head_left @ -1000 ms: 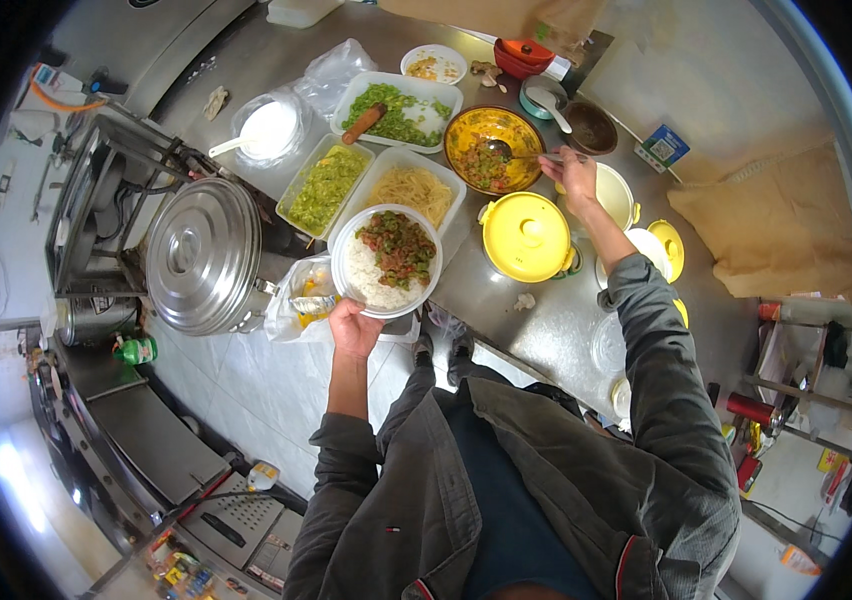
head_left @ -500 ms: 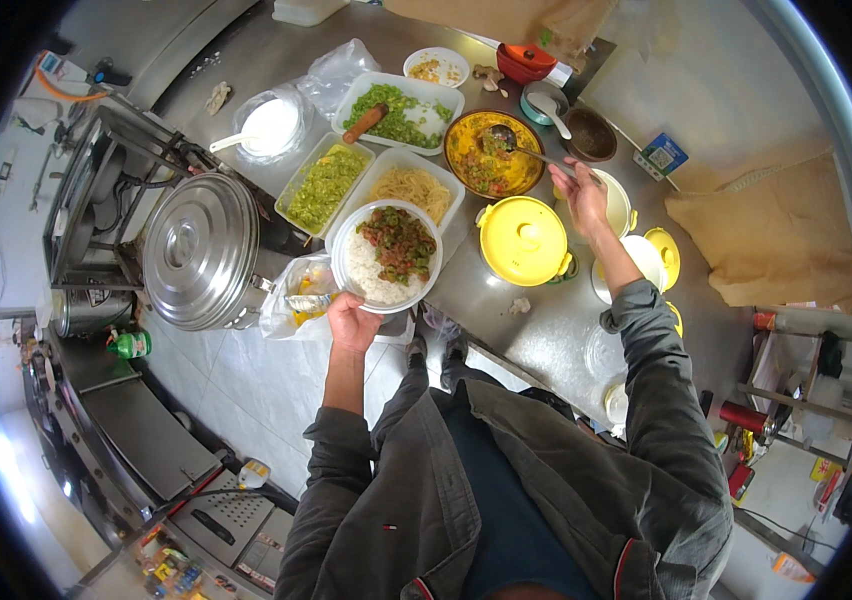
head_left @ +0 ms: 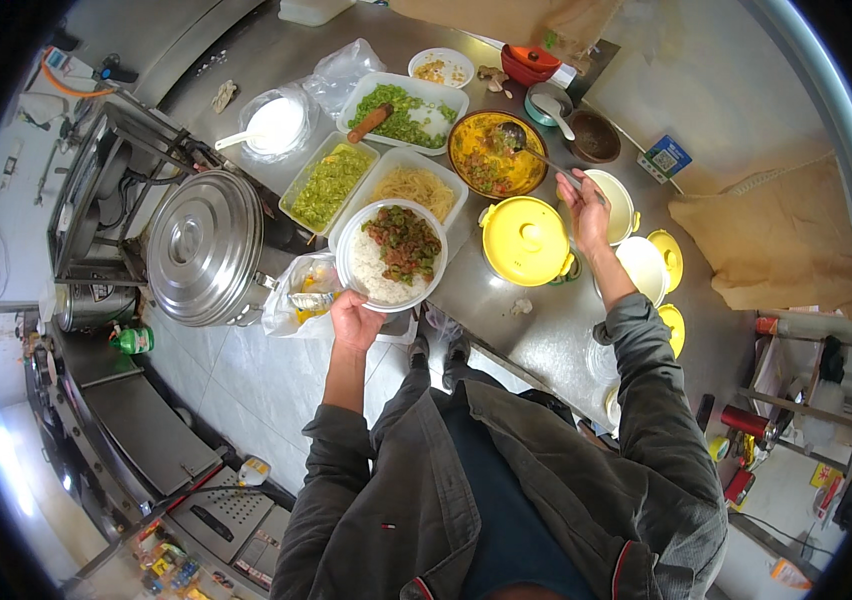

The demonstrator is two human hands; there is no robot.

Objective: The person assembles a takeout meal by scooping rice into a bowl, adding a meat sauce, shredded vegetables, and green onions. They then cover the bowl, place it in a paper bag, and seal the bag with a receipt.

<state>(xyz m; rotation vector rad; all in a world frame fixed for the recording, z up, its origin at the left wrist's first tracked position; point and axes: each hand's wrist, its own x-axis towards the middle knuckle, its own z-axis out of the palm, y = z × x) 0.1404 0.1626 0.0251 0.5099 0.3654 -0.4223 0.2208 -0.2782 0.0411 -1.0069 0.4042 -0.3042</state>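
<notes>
My left hand [head_left: 354, 322] grips the rim of a round white bowl [head_left: 343, 272] filled with white rice [head_left: 374, 276] and a chopped meat and green pepper topping [head_left: 405, 243]. My right hand [head_left: 586, 210] is closed round the handle of a metal spoon [head_left: 548, 161]. Its head rests in a brown-rimmed dish [head_left: 466, 180] of yellow, oily food with minced bits. Below that dish stands a yellow lidded pot [head_left: 526, 240]. Behind the bowl are a tub of noodles [head_left: 414, 190], a tub of chopped green food [head_left: 331, 186] and a tub of sliced greens [head_left: 409, 122] with a wooden-handled tool across it.
White and yellow pots [head_left: 643, 268] stand right of the yellow lidded pot. A large lidded steel pot [head_left: 202, 248] is at the left. Small bowls [head_left: 595, 136] line the counter's back. A plastic bag [head_left: 298, 290] hangs near the counter's front edge, beside the held bowl.
The spoon's head has shifted slightly right within the dish, and my right hand has lowered a little. My left hand still holds the bowl in nearly the same place.
</notes>
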